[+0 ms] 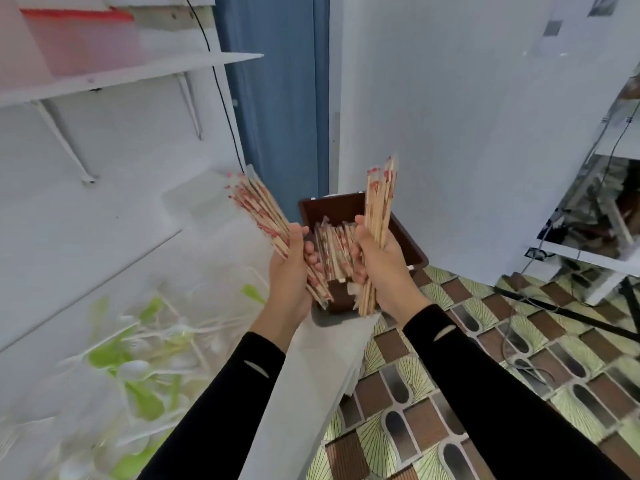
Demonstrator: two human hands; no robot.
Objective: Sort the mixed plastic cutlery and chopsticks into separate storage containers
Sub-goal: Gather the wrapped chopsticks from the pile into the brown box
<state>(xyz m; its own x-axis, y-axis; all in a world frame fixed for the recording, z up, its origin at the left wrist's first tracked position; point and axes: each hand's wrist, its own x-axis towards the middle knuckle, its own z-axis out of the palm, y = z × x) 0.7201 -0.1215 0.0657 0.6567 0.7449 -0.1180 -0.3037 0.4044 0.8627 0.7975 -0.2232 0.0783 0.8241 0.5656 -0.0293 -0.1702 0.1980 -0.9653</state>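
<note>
My left hand [289,271] grips a bundle of wrapped chopsticks [259,209] with red-printed ends, fanned up and to the left. My right hand [381,268] grips a second bundle of chopsticks [379,209], held nearly upright. Both hands hover over a dark brown container [405,244] that holds more chopsticks [332,247]. At the lower left lies a blurred pile of white and green plastic cutlery [138,362] on the white table [311,368].
A white wall shelf [138,74] on brackets hangs at the upper left, with a black cable beside a blue door frame [277,98]. The patterned tiled floor [485,375] lies to the right, crossed by cables. A white stand with clutter sits at the far right.
</note>
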